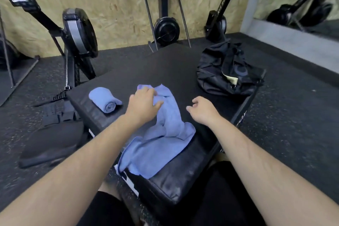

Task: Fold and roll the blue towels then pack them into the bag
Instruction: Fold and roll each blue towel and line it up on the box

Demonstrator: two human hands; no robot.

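Left hand [142, 103] on crumpled towel [161, 137]

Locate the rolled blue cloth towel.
Head view: the rolled blue cloth towel lies on the black padded box's left corner, left of the left hand.
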